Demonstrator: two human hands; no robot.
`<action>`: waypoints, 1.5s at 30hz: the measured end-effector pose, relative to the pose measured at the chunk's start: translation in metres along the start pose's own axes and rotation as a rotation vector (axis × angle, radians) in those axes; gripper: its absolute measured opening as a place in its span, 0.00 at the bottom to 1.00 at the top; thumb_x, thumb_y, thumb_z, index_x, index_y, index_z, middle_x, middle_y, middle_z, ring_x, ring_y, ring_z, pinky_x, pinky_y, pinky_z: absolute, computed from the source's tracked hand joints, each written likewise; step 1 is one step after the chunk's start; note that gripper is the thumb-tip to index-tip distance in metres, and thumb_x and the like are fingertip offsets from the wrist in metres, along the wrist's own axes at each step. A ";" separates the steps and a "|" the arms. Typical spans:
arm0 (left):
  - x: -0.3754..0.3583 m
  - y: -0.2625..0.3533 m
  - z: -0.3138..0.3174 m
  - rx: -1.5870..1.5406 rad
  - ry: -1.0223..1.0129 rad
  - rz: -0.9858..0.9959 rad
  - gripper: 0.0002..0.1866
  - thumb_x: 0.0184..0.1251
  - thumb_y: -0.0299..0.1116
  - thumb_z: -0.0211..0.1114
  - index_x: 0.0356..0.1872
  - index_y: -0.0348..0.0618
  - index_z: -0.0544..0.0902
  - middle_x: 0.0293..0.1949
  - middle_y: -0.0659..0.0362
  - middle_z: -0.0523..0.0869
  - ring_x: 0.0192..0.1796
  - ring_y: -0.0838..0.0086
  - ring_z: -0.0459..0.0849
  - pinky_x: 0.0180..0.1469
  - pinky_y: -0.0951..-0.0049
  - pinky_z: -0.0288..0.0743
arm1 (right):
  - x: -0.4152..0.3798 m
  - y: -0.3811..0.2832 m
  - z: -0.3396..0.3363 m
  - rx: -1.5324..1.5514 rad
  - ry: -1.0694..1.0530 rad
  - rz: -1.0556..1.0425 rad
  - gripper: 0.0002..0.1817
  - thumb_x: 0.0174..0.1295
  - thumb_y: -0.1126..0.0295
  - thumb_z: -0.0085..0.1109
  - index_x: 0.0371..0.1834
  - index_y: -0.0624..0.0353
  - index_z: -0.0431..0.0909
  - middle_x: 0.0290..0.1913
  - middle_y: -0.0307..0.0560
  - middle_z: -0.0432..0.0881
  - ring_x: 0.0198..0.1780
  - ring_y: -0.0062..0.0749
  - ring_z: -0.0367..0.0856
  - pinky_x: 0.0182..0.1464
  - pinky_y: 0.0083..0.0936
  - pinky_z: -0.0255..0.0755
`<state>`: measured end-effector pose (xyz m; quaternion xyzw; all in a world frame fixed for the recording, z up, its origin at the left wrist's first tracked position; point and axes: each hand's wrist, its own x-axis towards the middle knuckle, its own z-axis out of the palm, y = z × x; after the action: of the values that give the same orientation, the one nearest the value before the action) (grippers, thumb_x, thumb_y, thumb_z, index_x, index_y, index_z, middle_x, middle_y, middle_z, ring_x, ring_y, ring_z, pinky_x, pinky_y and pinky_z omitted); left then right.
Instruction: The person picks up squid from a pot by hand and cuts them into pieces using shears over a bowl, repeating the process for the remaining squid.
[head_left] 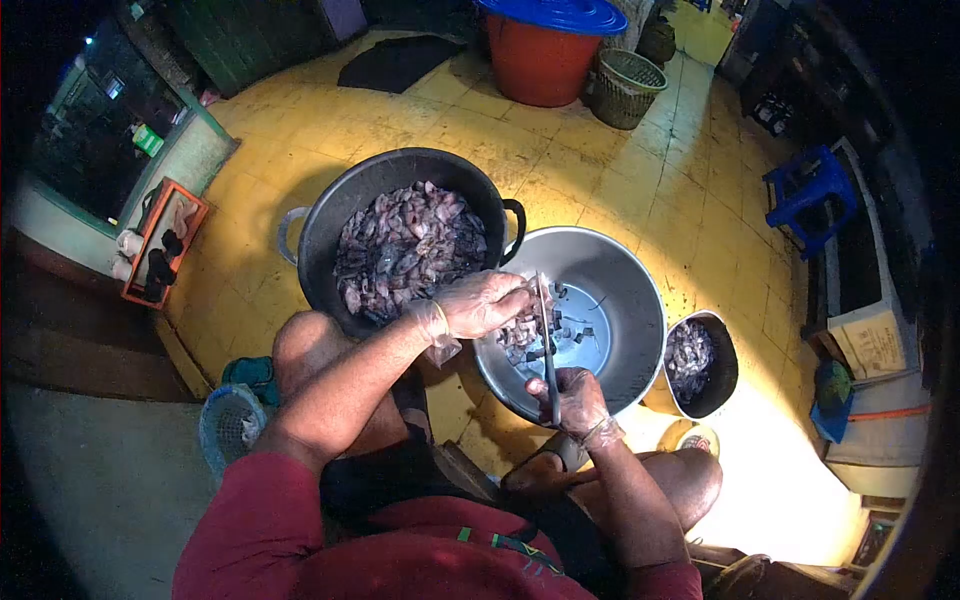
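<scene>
My left hand (485, 305), in a clear plastic glove with a band at the wrist, is closed over the left side of a grey metal basin (635, 290). Pinched in it is a soft, pale purplish piece that looks like squid, mostly hidden by the fingers. In my right hand (582, 402), also gloved, a narrow-bladed knife (548, 345) points away from me, its blade beside my left fingertips. Below lie cut squid pieces (522, 332) and small dark bits. A large black tub (330, 215) beyond my left hand holds a heap of squid (415, 245).
A smaller container (730, 375) with more pieces stands right of the basin. On the yellow tiled floor (560, 170) are a red bucket with a blue lid (535, 60), a woven basket (625, 90) and a blue stool (812, 200). A light-blue basket (225, 430) is at my left.
</scene>
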<state>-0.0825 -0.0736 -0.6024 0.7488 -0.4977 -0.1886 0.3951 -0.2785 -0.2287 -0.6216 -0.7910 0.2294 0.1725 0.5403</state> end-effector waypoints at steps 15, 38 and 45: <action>-0.004 0.023 -0.022 -0.223 -0.436 -0.295 0.15 0.72 0.41 0.51 0.44 0.41 0.79 0.26 0.60 0.79 0.18 0.76 0.77 0.22 0.72 0.74 | -0.008 -0.013 0.001 0.109 -0.087 0.015 0.28 0.54 0.46 0.71 0.28 0.67 0.83 0.20 0.46 0.80 0.23 0.23 0.74 0.29 0.30 0.71; -0.003 -0.024 0.008 -0.197 -0.200 0.029 0.15 0.77 0.42 0.51 0.45 0.41 0.80 0.27 0.62 0.80 0.29 0.78 0.78 0.32 0.70 0.73 | -0.005 -0.004 0.007 -0.054 -0.046 -0.036 0.32 0.56 0.41 0.65 0.41 0.65 0.84 0.29 0.54 0.85 0.32 0.34 0.82 0.39 0.35 0.74; -0.003 0.004 0.017 -0.718 0.144 -0.184 0.07 0.72 0.31 0.60 0.43 0.40 0.75 0.34 0.62 0.80 0.32 0.82 0.80 0.29 0.78 0.77 | -0.006 -0.006 0.013 0.078 0.078 0.054 0.25 0.57 0.50 0.69 0.38 0.66 0.85 0.26 0.53 0.84 0.30 0.25 0.80 0.36 0.31 0.74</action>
<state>-0.0979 -0.0784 -0.6108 0.6155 -0.3017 -0.3325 0.6478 -0.2801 -0.2140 -0.6183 -0.7691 0.2780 0.1467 0.5565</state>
